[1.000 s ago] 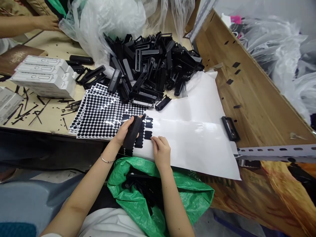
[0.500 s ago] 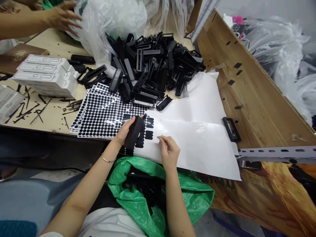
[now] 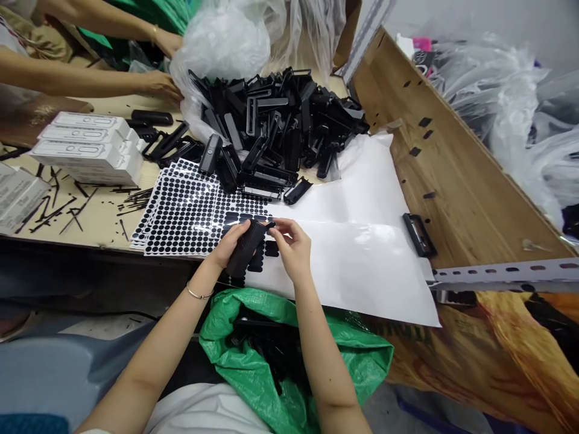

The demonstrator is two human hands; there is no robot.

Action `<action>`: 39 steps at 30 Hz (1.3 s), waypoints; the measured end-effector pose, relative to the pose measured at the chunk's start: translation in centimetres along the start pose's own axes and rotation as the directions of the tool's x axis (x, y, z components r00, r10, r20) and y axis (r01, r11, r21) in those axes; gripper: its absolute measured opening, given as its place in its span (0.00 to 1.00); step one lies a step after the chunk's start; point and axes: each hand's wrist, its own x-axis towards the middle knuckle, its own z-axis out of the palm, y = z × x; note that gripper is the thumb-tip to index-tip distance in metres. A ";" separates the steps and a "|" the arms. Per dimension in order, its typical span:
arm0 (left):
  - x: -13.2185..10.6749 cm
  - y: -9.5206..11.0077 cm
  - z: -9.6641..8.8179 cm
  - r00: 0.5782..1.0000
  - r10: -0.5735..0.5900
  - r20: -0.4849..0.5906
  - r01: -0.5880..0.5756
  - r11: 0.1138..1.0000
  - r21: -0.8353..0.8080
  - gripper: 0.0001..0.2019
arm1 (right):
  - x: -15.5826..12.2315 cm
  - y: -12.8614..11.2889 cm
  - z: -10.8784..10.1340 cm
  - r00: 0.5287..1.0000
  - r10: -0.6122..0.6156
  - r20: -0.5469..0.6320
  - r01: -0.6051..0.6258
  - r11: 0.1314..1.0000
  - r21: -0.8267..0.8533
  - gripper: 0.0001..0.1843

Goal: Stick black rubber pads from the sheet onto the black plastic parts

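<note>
My left hand (image 3: 227,246) is closed around a long black plastic casing (image 3: 244,250) with a finely ribbed surface, held tilted above the sticker sheets. My right hand (image 3: 293,246) has its thumb and fingertips closed at the casing's upper right end; any smaller piece between them is hidden. Beneath the hands, a sheet with black rounded stickers (image 3: 271,248) lies on glossy white backing paper (image 3: 353,253). To the left are stacked sheets of round black stickers (image 3: 176,220). A large heap of similar black plastic casings (image 3: 275,120) lies beyond.
An open green woven bag (image 3: 362,355) with black parts inside sits below the table edge. White boxes (image 3: 81,147) and thin black strips stand or lie left. A wooden board (image 3: 452,163) borders the right. Another person's hands (image 3: 163,84) reach to the clear plastic bag (image 3: 221,42).
My right hand has moved up and left from over the white paper to the casing's upper end. The other person's hands have come right, to the plastic bag.
</note>
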 end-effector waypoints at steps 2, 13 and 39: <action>0.0 0.1 0.2 0.999 0.028 0.016 -0.029 0.999 0.038 0.31 | 0.9 -0.1 -0.5 0.997 0.062 -0.049 -0.061 0.998 0.031 0.11; 0.1 0.2 0.7 0.999 0.031 0.023 -0.033 0.994 0.104 0.34 | 1.2 -0.1 -1.1 0.995 0.039 0.087 -0.037 0.999 -0.028 0.08; 0.6 -0.8 0.4 0.941 0.337 -0.019 -0.335 0.940 0.061 0.26 | -2.7 -1.5 1.7 0.956 0.109 -0.272 -0.097 0.994 0.056 0.10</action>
